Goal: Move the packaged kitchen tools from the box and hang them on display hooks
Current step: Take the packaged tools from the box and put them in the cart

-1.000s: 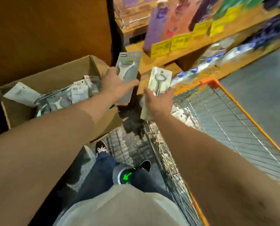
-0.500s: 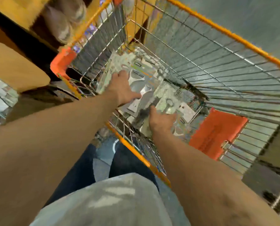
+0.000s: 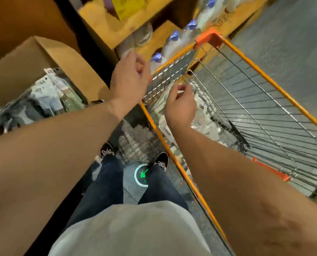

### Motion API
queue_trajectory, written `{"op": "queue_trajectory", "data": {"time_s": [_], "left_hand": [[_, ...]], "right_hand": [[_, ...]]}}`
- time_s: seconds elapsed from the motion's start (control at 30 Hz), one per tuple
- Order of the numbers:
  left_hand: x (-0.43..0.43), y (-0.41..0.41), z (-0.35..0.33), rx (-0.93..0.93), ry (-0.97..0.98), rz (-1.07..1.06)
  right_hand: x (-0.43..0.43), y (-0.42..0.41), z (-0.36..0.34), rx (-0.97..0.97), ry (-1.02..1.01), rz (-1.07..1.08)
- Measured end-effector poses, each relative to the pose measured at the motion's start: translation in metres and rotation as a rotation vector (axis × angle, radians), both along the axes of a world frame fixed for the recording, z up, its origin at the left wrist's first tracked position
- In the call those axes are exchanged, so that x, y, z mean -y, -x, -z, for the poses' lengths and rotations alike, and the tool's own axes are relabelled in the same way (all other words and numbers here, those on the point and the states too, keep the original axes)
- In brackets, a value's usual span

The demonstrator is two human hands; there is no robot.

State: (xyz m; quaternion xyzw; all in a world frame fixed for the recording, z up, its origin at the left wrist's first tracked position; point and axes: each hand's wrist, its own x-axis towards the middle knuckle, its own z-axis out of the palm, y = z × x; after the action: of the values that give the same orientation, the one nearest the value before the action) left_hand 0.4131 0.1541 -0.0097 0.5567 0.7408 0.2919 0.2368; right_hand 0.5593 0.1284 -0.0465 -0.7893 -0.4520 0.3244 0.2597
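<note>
Two hands hold nothing: the left hand [image 3: 128, 80] hovers with its fingers [image 3: 134, 57] loosely curled, and the right hand [image 3: 180, 106] does likewise, its fingers [image 3: 181, 88] bent inward and relaxed. Left of the left fingers, and lower, stands the open box [image 3: 61, 58], with packs [image 3: 48, 91] of kitchen tools piled inside. Under and just right of the right fingers, other packs [image 3: 205, 124] lie in the wire cart [image 3: 276, 86]. Beyond both sets of fingers runs a wooden shelf [image 3: 102, 28] with blue-capped bottles [image 3: 172, 41].
</note>
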Motion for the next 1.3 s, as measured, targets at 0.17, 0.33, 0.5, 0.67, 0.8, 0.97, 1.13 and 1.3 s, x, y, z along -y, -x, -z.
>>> {"op": "queue_trajectory", "data": {"time_s": [0.17, 0.33, 0.5, 0.67, 0.8, 0.97, 1.13, 1.3], "left_hand": [[0.046, 0.161, 0.012, -0.024, 0.14, -0.381], [0.116, 0.287, 0.07, -0.017, 0.512, -0.61], [0.162, 0.372, 0.122, 0.08, 0.74, -0.735], [0.155, 0.406, 0.17, 0.075, 0.749, -0.817], [0.131, 0.424, 0.195, 0.068, 0.876, -0.785], [0.125, 0.431, 0.212, 0.031, 0.907, -0.748], [0.127, 0.436, 0.209, 0.037, 0.909, -0.721], [0.132, 0.438, 0.194, 0.062, 0.907, -0.727]], "right_hand": [[-0.014, 0.167, -0.026, 0.018, -0.16, -0.409], [0.011, 0.31, 0.009, 0.015, 0.037, -0.73], [0.031, 0.407, 0.079, 0.092, 0.358, -0.791], [0.023, 0.453, 0.134, 0.26, 0.439, -0.68], [0.017, 0.479, 0.166, 0.37, 0.503, -0.603], [0.021, 0.497, 0.19, 0.517, 0.508, -0.569], [0.022, 0.489, 0.189, 0.352, 0.468, -0.51], [0.023, 0.474, 0.166, 0.206, 0.305, -0.494]]}}
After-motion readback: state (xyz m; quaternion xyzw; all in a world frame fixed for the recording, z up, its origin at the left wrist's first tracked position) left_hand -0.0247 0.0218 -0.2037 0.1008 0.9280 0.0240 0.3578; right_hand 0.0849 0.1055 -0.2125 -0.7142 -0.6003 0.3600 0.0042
